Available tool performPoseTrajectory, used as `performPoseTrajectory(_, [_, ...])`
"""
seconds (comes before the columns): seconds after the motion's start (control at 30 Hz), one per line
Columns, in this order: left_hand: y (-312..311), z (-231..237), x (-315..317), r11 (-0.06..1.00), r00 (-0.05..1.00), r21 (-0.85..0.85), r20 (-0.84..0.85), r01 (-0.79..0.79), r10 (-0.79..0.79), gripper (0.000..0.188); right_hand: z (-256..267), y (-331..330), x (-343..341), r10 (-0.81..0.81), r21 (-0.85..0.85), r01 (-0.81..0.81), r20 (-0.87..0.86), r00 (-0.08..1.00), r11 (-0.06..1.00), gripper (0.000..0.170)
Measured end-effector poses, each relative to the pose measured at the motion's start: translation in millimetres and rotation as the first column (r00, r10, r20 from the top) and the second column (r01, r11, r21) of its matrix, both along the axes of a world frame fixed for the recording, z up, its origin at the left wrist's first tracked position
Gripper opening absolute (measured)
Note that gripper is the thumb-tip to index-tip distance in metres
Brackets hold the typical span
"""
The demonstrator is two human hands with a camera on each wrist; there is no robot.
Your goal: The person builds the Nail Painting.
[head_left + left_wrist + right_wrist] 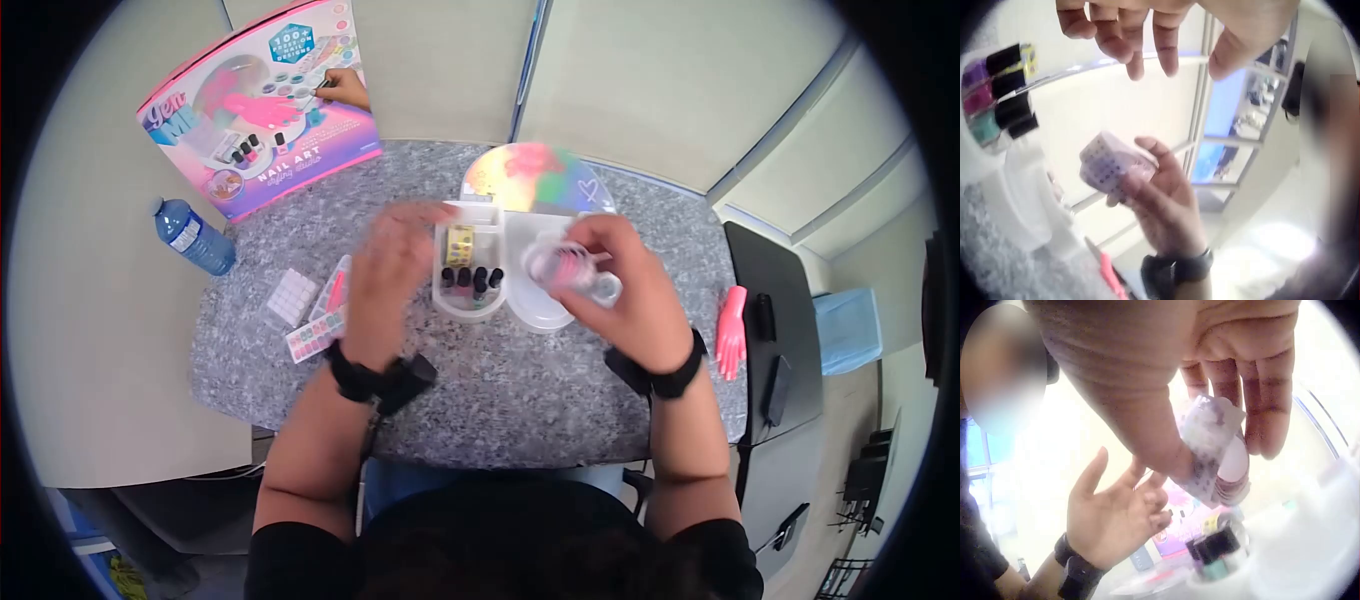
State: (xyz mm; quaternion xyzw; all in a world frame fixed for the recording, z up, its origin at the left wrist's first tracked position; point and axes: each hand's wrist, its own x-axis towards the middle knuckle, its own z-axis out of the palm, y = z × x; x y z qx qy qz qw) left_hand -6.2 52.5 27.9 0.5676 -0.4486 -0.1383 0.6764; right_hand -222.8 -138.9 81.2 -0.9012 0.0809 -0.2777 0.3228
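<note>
My right hand (640, 300) pinches a small clear pack with a dotted sheet (1207, 450) between thumb and fingers, held above the white oval tray (543, 318). Round, stacked edges show beside the sheet in the right wrist view. My left hand (385, 280), blurred, hovers at the left side of the tray with fingers spread and nothing in them. Nail polish bottles (463, 280) with black caps stand in a row in the tray's left part. A small yellow patterned pack (460, 245) lies behind them.
A rainbow heart-marked panel (520, 180) rises behind the tray. Left are a nail art box (270, 120), a water bottle (195, 238), a white block pack (293, 297) and a nail sheet (315, 337). A pink model hand (732, 330) lies at the right edge.
</note>
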Motion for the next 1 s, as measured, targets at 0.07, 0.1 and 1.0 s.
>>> performPoseTrajectory(0.07, [-3.3,-2.4,17.6,0.995,0.995,0.026,-0.034,-0.092,0.092,0.038,4.3,-19.0,23.3,0.018,0.011,-0.017,-0.087,0.996,1.0,0.057])
performPoseTrajectory(0.1, [-5.4,-7.0,22.0,0.984,0.981,0.123,-0.129,-0.132,0.148,0.039,6.2,-26.4,35.0,0.044,0.051,-0.036,-0.162,0.986,0.998,0.054])
performPoseTrajectory(1.0, [-16.5,-31.4,21.8,0.917,0.986,0.398,-0.165,0.029,0.041,0.041,-28.9,-20.3,96.5,0.03,-0.186,-0.088,-0.291,0.956,0.979,0.032])
